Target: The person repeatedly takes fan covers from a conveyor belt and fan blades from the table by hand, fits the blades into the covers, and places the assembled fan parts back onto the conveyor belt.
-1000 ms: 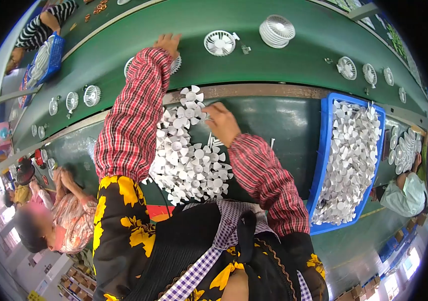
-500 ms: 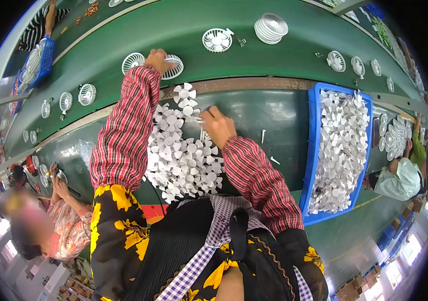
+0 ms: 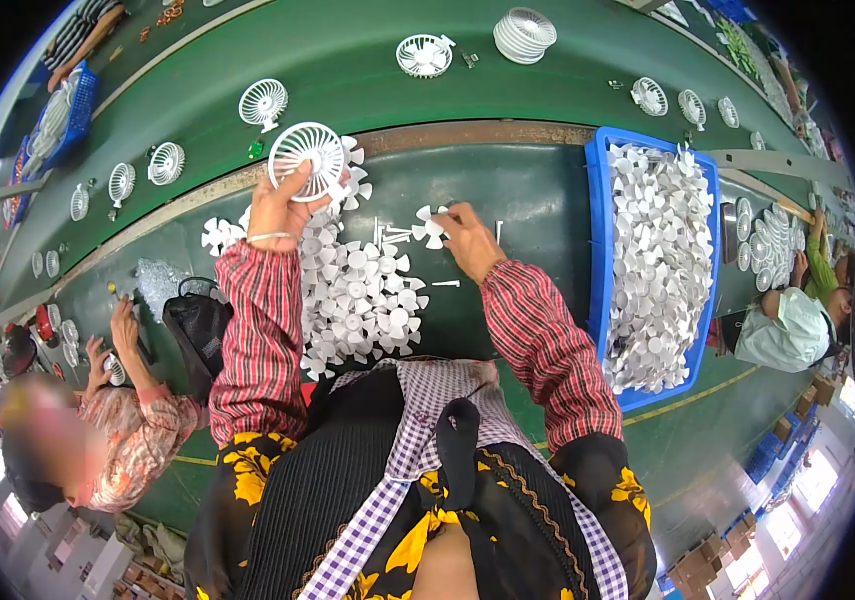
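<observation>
My left hand (image 3: 282,208) grips a white round fan housing (image 3: 309,160) with curved ribs, lifted over the near edge of the green belt. Between the fingers of my right hand (image 3: 469,240) is a white fan blade (image 3: 431,227), held above the dark green table. A large heap of loose fan blades (image 3: 362,295) lies below and between my two hands. Several thin white plastic pieces (image 3: 393,234) rest beside the heap, and another white piece (image 3: 446,283) lies under my right hand.
A blue crate (image 3: 599,250) full of fan blades stands on the right. Along the belt (image 3: 367,95) sit fan housings, a stack of round white parts (image 3: 525,36) and a housing with a blade (image 3: 423,57). Co-workers sit at left (image 3: 137,440) and right (image 3: 782,330).
My left hand has picked a fan housing off the belt and drawn it toward me. The right hand has moved right, away from the heap, with a fan blade.
</observation>
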A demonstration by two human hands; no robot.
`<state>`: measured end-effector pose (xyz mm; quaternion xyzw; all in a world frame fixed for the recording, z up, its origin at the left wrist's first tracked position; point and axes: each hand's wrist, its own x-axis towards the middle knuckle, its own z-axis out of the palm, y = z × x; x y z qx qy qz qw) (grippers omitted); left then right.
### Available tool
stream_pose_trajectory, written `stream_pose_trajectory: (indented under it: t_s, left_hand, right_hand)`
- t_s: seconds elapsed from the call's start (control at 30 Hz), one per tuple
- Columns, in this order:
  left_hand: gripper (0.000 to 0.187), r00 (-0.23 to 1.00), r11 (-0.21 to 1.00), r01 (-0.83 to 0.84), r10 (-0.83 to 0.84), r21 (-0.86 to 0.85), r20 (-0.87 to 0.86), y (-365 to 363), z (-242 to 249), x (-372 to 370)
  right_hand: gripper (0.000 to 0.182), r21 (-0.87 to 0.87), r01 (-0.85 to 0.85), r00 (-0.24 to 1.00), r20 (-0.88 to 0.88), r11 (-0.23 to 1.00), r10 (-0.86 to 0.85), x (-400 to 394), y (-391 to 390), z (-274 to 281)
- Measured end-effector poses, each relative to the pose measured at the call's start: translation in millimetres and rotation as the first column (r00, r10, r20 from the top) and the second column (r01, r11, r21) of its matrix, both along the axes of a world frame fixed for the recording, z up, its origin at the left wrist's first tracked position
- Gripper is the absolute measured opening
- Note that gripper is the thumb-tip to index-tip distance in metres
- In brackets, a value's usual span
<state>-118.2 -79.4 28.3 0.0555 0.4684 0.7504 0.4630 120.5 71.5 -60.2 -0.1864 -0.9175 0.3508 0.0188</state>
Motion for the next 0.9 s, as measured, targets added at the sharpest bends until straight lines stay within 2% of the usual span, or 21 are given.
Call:
stream_pose_trajectory:
  t_s: [0.07,0.1,0.2,0.27,0.3,0.33,0.43,0.47,0.53,0.6,0.67,0.73,0.83,0.9]
  left_hand:
    - [0.032,0.997,0.996,-0.064,0.065,-0.056,0.028,-10.4,-5.8,13.5]
    - [0.031,1.000,0.997,-0.018,0.019,-0.078,0.014,-15.1,-4.0,19.3]
    - [0.035,0.998,0.995,-0.047,0.049,-0.086,0.026,-24.7,2.1,42.6]
    - [0.034,0.999,0.998,-0.027,0.029,-0.060,0.031,-30.0,3.3,52.5]
    - [0.033,0.999,0.997,-0.039,0.041,-0.063,0.031,-31.5,5.1,57.2]
    - [0.033,0.998,0.997,-0.040,0.043,-0.067,0.035,-33.0,7.5,62.0]
    - [0.033,0.998,0.996,-0.049,0.051,-0.073,0.029,-36.3,8.6,68.1]
    - [0.033,0.998,0.995,-0.052,0.056,-0.081,0.041,-36.6,9.0,70.5]
    - [0.034,0.997,0.994,-0.057,0.061,-0.090,0.051,-36.1,10.3,73.5]
    - [0.034,0.998,0.996,-0.046,0.050,-0.080,0.048,-34.0,11.0,75.8]
    - [0.035,0.998,0.996,-0.042,0.046,-0.072,0.044,-32.7,13.2,79.6]
    - [0.038,0.999,0.999,-0.012,0.013,-0.048,0.029,-30.2,18.6,85.0]
    - [0.040,1.000,0.998,-0.012,0.012,-0.061,0.001,-26.3,22.1,92.2]
    - [0.040,1.000,0.999,0.010,-0.010,-0.050,-0.001,-26.4,23.9,95.8]
  right_hand:
    - [0.038,0.027,-0.037,0.999,0.032,0.999,0.036,-6.4,-4.1,-12.2]
    - [0.038,0.072,-0.036,0.999,0.034,0.997,0.034,-9.5,-6.3,-13.8]
    - [0.037,0.140,-0.039,0.998,0.053,0.989,0.032,-14.5,-11.8,-15.3]
    - [0.037,0.153,-0.062,0.973,0.229,0.986,0.026,-15.3,-12.1,-13.3]
    - [0.034,0.171,-0.061,0.992,0.123,0.983,0.040,-12.7,-13.0,-6.9]
    - [0.034,0.172,-0.065,0.992,0.121,0.983,0.045,-10.0,-12.7,-0.7]
    - [0.030,0.331,-0.217,0.975,0.108,0.918,0.192,-4.1,-10.5,5.4]
    - [0.030,0.331,-0.214,0.976,0.105,0.919,0.189,-3.6,-12.7,-1.8]
    - [0.028,0.328,-0.039,0.994,0.109,0.944,0.003,-6.2,-17.2,-5.9]
    - [0.026,0.307,-0.011,0.991,0.134,0.952,-0.032,-9.0,-20.3,-10.9]
    - [0.032,0.324,0.011,0.978,0.194,0.946,-0.078,-14.3,-22.2,-17.4]
    - [0.031,0.352,-0.009,0.979,0.192,0.936,-0.062,-12.7,-26.4,-14.5]
    - [0.028,0.311,-0.061,0.993,0.120,0.948,0.024,-3.4,-22.7,-18.3]
    - [0.031,0.266,-0.045,0.995,0.097,0.963,0.020,1.0,-18.5,-24.3]
